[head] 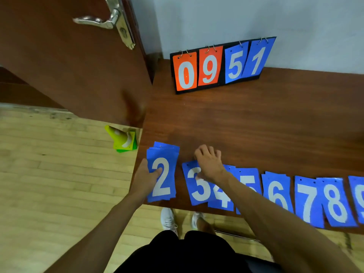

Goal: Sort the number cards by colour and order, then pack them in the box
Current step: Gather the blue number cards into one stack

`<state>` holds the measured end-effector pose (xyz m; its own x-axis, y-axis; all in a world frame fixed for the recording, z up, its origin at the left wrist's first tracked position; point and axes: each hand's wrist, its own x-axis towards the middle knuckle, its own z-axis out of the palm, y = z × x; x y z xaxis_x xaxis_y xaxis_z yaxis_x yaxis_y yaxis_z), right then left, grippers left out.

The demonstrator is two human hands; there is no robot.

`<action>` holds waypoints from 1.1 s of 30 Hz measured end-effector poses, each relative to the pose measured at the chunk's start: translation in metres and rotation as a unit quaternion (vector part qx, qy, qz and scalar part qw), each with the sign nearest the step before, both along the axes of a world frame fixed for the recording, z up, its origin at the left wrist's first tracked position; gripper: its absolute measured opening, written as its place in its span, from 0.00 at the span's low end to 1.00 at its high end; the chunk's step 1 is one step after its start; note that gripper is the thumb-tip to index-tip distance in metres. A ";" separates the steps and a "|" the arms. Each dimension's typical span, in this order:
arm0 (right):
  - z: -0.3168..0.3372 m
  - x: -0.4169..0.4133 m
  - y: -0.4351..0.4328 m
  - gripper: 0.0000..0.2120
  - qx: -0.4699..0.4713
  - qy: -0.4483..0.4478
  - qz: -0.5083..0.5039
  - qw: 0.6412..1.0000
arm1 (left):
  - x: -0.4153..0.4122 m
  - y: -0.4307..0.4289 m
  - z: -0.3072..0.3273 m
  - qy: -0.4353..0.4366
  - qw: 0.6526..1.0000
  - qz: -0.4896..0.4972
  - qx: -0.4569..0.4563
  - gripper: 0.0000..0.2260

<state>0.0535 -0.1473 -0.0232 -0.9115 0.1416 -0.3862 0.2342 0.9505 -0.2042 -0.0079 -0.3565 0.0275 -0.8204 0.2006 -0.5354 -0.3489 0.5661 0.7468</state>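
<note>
Your left hand [146, 179] pinching a blue stack [166, 154] topped 2, right hand [209, 164] gripping blue card 3 [198, 197], white digits, scoreboard [221, 79] reading 0951.

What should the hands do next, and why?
Probably lift the 3 card with the right hand and lay it on the stack the left hand holds: 2 tops it, and 3 comes next.

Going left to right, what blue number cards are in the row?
blue 2 stack, blue 3 card, blue 4 card, blue 5 card, blue 6 card, blue 7 card, blue 8 card, blue 9 card
</note>
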 end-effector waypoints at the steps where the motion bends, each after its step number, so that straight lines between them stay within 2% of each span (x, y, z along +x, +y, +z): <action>1: 0.001 -0.003 0.006 0.27 -0.033 0.010 -0.014 0.999 | -0.002 0.003 0.001 0.013 1.000 0.014 -0.019 0.12; 3: 0.005 -0.008 0.023 0.14 -0.164 0.016 -0.061 0.985 | -0.008 0.009 0.002 0.045 0.996 0.043 -0.058 0.11; 5: 0.015 -0.014 0.041 0.09 -0.295 0.005 -0.113 0.949 | -0.013 0.015 0.004 0.076 0.990 0.070 -0.096 0.10; 11: 0.052 -0.024 0.077 0.10 -0.461 0.040 -0.111 0.879 | -0.014 0.043 0.008 0.106 0.986 0.049 -0.115 0.11; 14: 0.061 -0.021 0.077 0.10 -0.458 0.077 -0.122 0.877 | -0.005 0.060 0.014 0.093 0.992 0.019 -0.082 0.09; 18: 0.064 -0.011 0.055 0.12 -0.411 0.152 -0.213 0.873 | 0.010 0.077 0.024 0.054 0.998 0.022 0.021 0.07; 21: 0.065 -0.001 0.034 0.13 -0.381 0.190 -0.253 0.869 | 0.021 0.077 0.031 0.055 0.997 -0.018 0.041 0.11; 24: 0.071 0.013 0.015 0.12 -0.367 0.191 -0.247 0.877 | 0.029 0.063 0.030 0.054 0.993 -0.109 0.006 0.18; 27: 0.072 0.030 0.000 0.10 -0.337 0.175 -0.219 0.899 | 0.038 0.048 0.023 0.023 0.988 -0.150 0.018 0.15; 30: 0.071 0.046 -0.009 0.08 -0.319 0.172 -0.205 0.909 | 0.050 0.037 0.015 -0.017 0.987 -0.149 0.053 0.11; 33: 0.067 0.058 -0.003 0.08 -0.308 0.169 -0.238 0.906 | 0.059 0.033 0.011 -0.007 0.992 -0.117 0.057 0.10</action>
<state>0.1113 -0.1504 0.0439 -0.8849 0.4013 -0.2363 0.4126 0.4402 -0.7975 0.0513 -0.3237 0.0388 -0.7373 0.4442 -0.5090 -0.2293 0.5442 0.8070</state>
